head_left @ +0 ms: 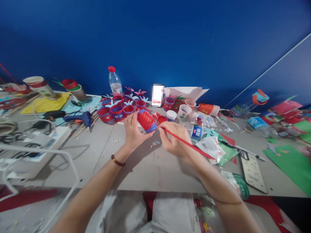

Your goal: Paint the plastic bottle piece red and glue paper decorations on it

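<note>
My left hand (pixel 133 131) is closed around a small cup-like piece (pixel 145 120), painted red with blue-purple at both edges, and holds it tilted above the table. My right hand (pixel 175 139) grips a paintbrush (pixel 187 144) with a long red handle. The brush tip is at the lower right blue edge of the piece; whether it touches is too small to tell. Just behind the hands are an open pot of red paint (pixel 162 120) and a white-lidded jar (pixel 171 115). Several red and blue cups with eyes and paper leaves (pixel 117 112) stand behind my left hand.
A clear bottle (pixel 115 81) stands against the blue wall. At left lie a blue glue gun (pixel 82 119), cables and a white power strip (pixel 52 149). To the right are paper cups (pixel 208 109), a plastic bottle (pixel 196 132), a phone (pixel 252 170) and green paper (pixel 290 161).
</note>
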A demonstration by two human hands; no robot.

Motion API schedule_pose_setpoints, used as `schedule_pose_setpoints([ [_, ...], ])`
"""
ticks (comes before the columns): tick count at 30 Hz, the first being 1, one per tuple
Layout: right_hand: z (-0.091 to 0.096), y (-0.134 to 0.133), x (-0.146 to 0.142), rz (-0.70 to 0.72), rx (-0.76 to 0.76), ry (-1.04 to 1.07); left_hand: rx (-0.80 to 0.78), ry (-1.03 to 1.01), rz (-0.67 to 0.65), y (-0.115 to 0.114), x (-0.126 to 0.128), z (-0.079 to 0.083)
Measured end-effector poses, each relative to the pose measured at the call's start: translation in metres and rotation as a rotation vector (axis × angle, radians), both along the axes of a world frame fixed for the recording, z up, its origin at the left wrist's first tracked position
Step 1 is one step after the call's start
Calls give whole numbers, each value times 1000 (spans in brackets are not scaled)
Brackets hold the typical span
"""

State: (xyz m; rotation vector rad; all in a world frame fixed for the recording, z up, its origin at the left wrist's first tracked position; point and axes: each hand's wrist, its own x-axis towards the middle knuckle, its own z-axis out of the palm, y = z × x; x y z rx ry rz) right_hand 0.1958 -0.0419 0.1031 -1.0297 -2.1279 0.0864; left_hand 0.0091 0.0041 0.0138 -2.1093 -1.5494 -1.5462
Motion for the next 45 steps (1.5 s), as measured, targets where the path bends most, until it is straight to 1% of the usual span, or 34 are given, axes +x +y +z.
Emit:
schedule_pose_setpoints([
  [5,1,-9,-7,79,-45,4,-14,7,28,-1,0,0],
  [9,5,-9,-6,146,-76,24,2,28,15,0,0,-2],
  [14,11,-4,1,127,-94,125,-19,27,26,0,0,-2],
  [18,8,4,2,142,-125,158,-16,53,7,1,0,-3],
  [22,6,12,5,144,-68,185,16,69,-4,2,0,-5],
  [25,8,19,10,113,-16,200,17,66,-3,2,0,-4],
  [28,10,25,16,25,34,194,-1,45,-12,1,1,-1],
  [31,10,27,20,-11,25,223,2,49,-31,1,1,-1],
  [35,5,23,18,83,-99,270,-8,63,-29,1,1,-3],
  [38,0,19,12,166,-180,253,-24,81,-34,1,1,-6],
  [42,-2,20,5,202,-132,229,-16,99,-57,1,1,-7],
  [45,3,23,6,176,-71,234,-16,106,-65,1,2,-6],
])
